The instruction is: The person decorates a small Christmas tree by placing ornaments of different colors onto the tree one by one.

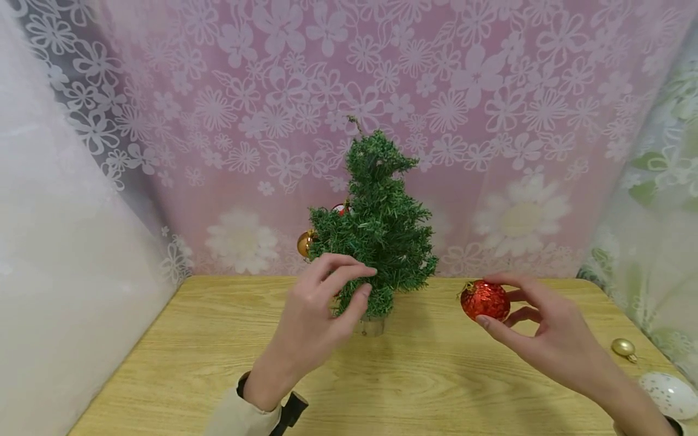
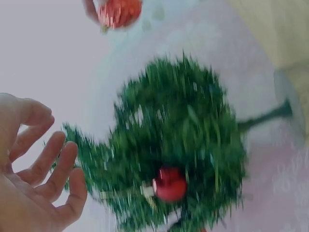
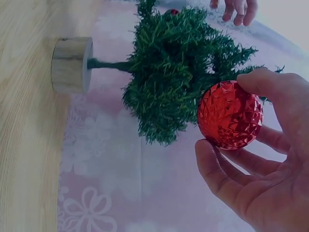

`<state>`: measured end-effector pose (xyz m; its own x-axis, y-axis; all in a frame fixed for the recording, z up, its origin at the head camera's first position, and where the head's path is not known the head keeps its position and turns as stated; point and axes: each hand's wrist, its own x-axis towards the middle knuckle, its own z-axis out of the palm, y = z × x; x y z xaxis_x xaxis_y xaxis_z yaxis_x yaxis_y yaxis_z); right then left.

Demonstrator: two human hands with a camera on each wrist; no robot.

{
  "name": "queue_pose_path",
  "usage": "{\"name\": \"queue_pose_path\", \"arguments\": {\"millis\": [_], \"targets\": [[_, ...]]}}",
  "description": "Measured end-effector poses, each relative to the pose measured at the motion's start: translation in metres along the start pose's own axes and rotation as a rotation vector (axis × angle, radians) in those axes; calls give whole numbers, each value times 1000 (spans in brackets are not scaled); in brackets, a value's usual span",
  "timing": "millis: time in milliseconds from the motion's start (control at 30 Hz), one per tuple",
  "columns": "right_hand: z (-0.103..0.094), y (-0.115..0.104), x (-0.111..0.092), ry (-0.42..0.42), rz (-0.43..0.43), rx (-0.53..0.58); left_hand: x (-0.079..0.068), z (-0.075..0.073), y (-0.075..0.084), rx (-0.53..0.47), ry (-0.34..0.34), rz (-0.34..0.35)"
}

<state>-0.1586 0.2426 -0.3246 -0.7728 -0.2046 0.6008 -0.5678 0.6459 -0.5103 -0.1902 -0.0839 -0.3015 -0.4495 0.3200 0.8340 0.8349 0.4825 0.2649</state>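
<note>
One red bauble [image 1: 485, 301] lies pinched between the right fingers [image 1: 520, 282], the left fingers [image 1: 349, 275] apart.

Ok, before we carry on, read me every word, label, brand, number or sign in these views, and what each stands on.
None: no readable text in any view.
Shiny red faceted ball in the right hand: no lettering visible.
White speckled rounded ornament: specks only.
Pink flowered backdrop: floral pattern only.
Small red-and-white ornament half hidden by the green artificial tree: too small to tell.
</note>
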Motion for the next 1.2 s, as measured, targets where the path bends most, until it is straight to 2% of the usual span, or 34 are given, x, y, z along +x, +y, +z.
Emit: {"name": "queue_pose_path", "arguments": {"millis": [167, 400, 733, 1200], "targets": [[2, -8, 1, 13, -105, -14, -5, 13, 13, -24, -42, 95], [6, -19, 1, -5, -201, -11, -11, 29, 18, -6, -77, 119], [10, -30, -3, -38, -200, -3, -19, 44, 20, 7, -57, 115], [23, -41, -7, -32, -262, 44, -25, 49, 22, -11, -29, 143]]}}
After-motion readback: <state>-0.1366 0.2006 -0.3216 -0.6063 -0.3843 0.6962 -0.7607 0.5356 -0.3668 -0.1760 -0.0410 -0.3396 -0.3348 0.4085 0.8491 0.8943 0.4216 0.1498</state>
